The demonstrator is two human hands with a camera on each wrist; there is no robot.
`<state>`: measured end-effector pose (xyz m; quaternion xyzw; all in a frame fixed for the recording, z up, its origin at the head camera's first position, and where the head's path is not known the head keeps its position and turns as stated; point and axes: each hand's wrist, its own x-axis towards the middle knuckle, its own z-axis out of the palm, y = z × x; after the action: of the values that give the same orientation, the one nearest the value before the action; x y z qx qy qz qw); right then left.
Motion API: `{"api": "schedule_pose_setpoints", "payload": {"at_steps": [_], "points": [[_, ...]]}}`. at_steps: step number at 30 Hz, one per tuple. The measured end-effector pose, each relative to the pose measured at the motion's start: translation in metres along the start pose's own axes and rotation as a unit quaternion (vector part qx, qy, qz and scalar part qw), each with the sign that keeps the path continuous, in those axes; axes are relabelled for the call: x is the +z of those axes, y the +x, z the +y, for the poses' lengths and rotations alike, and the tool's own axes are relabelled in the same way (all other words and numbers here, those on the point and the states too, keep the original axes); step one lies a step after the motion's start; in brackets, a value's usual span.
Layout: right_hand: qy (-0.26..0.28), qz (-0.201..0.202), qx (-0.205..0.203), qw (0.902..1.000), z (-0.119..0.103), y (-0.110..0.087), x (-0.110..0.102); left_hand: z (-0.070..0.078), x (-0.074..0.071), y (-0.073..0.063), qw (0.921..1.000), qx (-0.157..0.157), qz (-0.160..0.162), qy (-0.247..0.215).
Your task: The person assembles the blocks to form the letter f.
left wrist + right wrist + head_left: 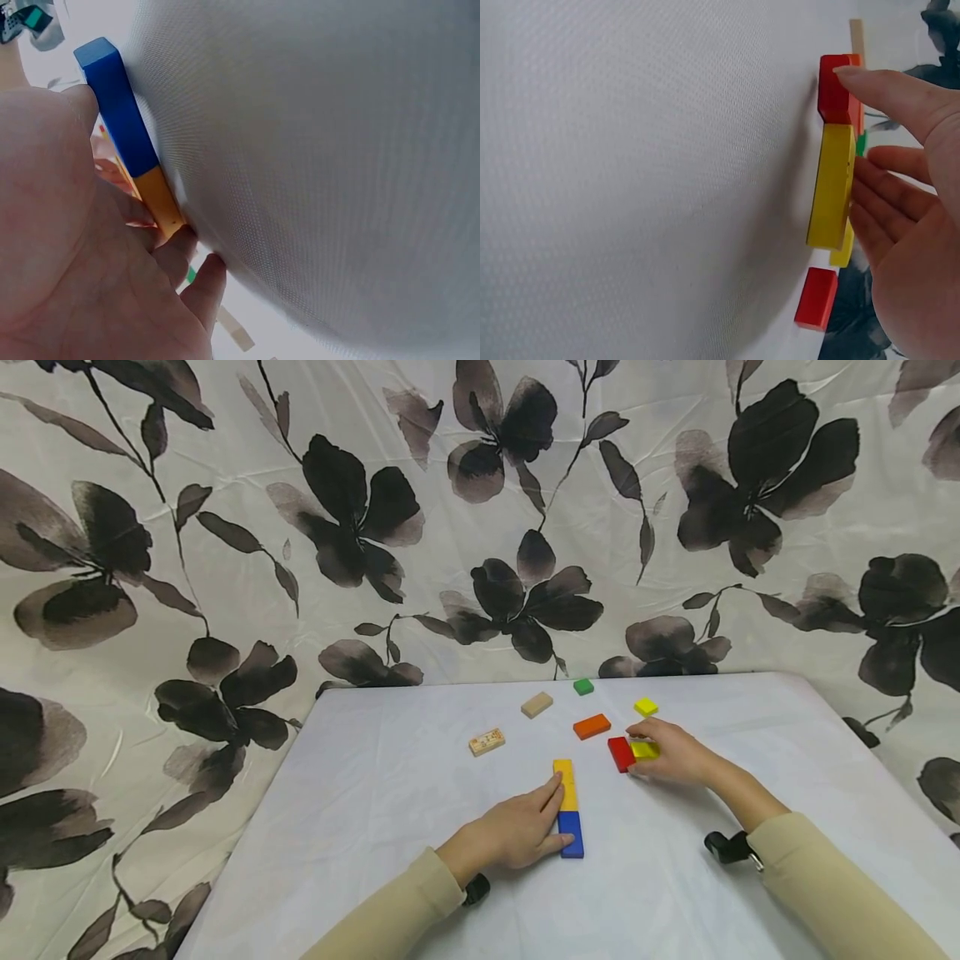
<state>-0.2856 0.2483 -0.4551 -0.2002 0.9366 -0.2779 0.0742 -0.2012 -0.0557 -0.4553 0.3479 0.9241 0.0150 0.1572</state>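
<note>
the right wrist view reveals a second red block [816, 298], hidden in the head view, with right hand [673, 752] and left hand [516, 828] both spread.

Right hand [675, 753] covers the right part of the near yellow block [643, 751] in the head view. Second red block [816, 298], visible from the right wrist, is hidden there. Orange block [592, 727] and far yellow block [646, 707] show only as slivers from the right wrist, behind nearer blocks. Left hand [510, 828] hides some of the blue block's [572, 837] left edge. Patterned block [487, 742]: markings too small to read. Desk's [360, 777] near edge cut off. Left wrist view: dark-and-teal object [31, 18] blurred, cut off, unidentifiable.
</note>
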Motion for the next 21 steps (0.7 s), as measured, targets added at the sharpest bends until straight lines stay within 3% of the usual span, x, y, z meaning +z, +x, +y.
{"api": "schedule_pose_setpoints", "payload": {"at_steps": [21], "points": [[0.001, -0.026, 0.014, 0.9996, 0.0017, 0.0102, 0.0006, -0.0014, 0.0012, 0.0025, 1.0000, -0.002, -0.005, -0.004]]}}
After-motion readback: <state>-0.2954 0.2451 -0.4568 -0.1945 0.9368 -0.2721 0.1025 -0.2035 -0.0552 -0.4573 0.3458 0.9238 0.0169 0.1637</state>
